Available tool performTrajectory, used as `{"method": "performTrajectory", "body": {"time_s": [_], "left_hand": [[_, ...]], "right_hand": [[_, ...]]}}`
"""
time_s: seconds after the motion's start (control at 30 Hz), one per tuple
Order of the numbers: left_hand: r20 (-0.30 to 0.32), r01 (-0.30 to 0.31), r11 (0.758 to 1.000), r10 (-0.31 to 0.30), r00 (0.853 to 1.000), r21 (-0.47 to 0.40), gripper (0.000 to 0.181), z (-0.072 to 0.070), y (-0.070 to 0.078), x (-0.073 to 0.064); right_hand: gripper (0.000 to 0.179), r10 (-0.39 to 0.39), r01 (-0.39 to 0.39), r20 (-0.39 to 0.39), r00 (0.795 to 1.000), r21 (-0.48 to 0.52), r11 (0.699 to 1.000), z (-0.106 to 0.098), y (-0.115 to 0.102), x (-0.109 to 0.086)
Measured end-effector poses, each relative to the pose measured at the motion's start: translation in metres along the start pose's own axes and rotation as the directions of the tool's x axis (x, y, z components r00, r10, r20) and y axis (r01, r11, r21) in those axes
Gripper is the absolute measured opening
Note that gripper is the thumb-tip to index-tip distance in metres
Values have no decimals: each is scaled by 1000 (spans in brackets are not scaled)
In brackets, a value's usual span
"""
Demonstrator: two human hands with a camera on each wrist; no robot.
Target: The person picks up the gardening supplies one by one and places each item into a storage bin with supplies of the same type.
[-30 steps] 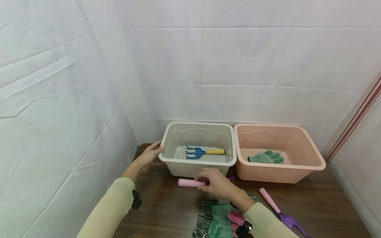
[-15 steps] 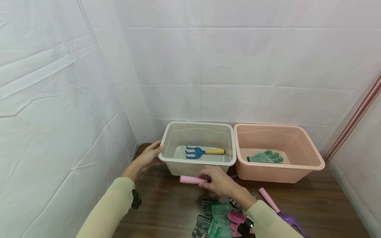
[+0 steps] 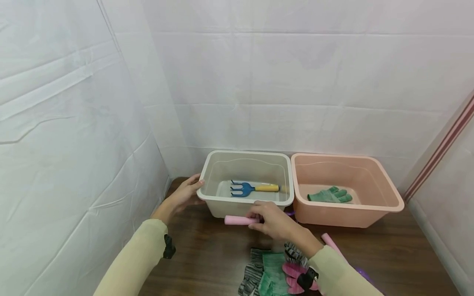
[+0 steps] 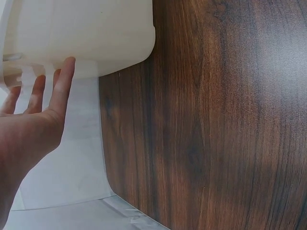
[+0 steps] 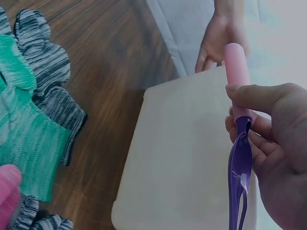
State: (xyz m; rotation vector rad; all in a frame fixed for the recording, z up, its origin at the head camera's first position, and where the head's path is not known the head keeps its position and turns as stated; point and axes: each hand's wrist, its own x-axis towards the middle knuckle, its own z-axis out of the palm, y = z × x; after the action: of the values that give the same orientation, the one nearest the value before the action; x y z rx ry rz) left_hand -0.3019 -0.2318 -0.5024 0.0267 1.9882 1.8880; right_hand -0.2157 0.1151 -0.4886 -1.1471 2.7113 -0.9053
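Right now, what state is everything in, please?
Pale rectangular plastic tub: upright, open-topped, touched by left hand.
Yellow-handled blue rake: lying in that tub.
Peach rectangular plastic tub: upright, open-topped.
Green knit glove: lying in the peach tub.
Pink-handled purple tool: gripped by right hand.
Second pink-handled purple tool: on brown table, partly hidden.
Striped, green and pink gloves: heaped on the table.

Pink-handled tool (image 5: 241, 147) (perhaps pronged) partly offscreen
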Motion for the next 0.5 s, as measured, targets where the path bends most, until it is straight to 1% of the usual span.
{"method": "performTrajectory", "body": {"time_s": [0.07,0.3,0.5], "left_hand": [[-3,2,1000,-2,1000,-1,60,0,0,1],[-5,10,1000,-10,1000,-13,60,0,0,1],[-2,6,1000,-6,1000,-13,60,-2,-1,1]], "right_hand": [[14,4,-4,6,1000,2,1000,-2,-1,1],[11,-62,60,-27,998,-41,997,-13,-3,5],[11,-61,59,-45,997,-50,997,-24,-4,11]]}}
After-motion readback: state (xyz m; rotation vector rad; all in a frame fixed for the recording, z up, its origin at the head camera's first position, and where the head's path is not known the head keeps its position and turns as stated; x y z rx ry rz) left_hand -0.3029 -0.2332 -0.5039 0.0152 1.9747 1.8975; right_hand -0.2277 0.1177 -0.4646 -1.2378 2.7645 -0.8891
